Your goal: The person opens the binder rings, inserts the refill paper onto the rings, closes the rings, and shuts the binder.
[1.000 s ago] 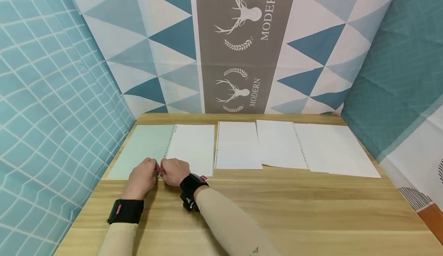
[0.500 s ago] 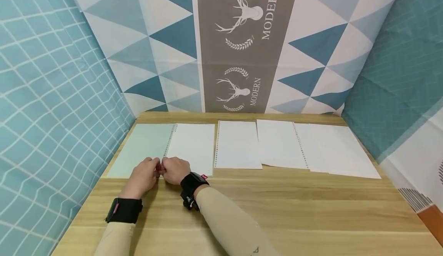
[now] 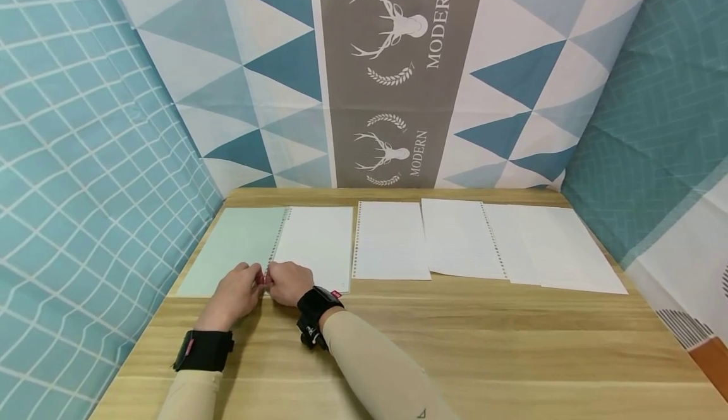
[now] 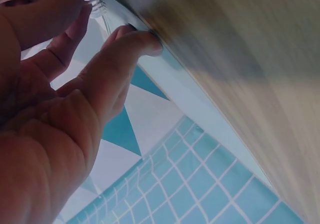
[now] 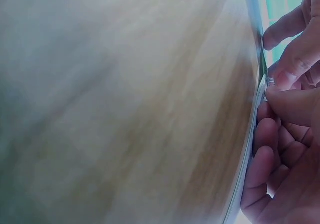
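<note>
A loose-leaf notebook [image 3: 313, 237] lies open at the left of the table, its pale green cover [image 3: 239, 243] to the left and white pages to the right. At the near end of its ring binding [image 3: 275, 243], my two hands meet with fingertips nearly touching. My left hand [image 3: 234, 290] pinches there from the cover side, its fingers bent. From the page side my right hand [image 3: 289, 282] pinches the same end, fingers curled under. In the left wrist view the white rings [image 4: 95, 1] show by the fingers. Fingers hide the very end of the binding.
To the right, several loose punched sheets lie in a row: one single sheet [image 3: 391, 240], another beside it [image 3: 463, 237], and overlapping sheets [image 3: 560, 246] at the far right. The wooden table [image 3: 455, 344] meets a patterned cloth wall [image 3: 392, 79] behind and a blue checked cloth [image 3: 74, 174] on the left.
My hands stay at the near end of the binding, with only tiny finger shifts. The head view tilts slightly; the notebook and sheets keep their places.
</note>
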`<state>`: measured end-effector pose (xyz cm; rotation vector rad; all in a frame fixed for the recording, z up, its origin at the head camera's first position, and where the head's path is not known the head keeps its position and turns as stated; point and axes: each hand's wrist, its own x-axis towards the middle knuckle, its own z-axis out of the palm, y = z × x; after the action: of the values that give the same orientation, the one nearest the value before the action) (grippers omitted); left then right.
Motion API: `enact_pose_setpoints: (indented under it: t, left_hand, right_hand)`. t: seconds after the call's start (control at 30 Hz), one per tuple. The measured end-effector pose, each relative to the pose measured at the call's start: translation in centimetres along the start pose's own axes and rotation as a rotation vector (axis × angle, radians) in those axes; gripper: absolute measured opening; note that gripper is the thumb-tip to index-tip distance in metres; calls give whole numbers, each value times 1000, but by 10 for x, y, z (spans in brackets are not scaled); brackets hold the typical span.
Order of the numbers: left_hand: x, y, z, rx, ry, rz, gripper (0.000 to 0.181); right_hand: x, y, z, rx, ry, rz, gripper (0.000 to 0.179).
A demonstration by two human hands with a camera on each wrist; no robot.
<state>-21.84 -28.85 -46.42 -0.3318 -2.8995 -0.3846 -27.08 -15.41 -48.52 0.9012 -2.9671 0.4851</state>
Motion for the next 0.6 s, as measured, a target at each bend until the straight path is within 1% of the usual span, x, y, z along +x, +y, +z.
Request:
enact_pose_setpoints:
  t: [0.2,0.37,0.5,0.6]
  left_hand:
    - [1,0,1,10,8,0,13]
    - [-2,0,1,-5,3,-4,15]
    - [-2,0,1,-17,4,-10,17]
    - [0,1,2,-10,16,-3,16]
  right_hand:
    - [-2,-1,-2,-3,-10,-1,12]
    - [-5,-4,-3,-1,-22,-1,15]
    - [-6,-3,-3,-9,-8,-3,14]
    - [-6,-3,-3,-20,7,-5,11]
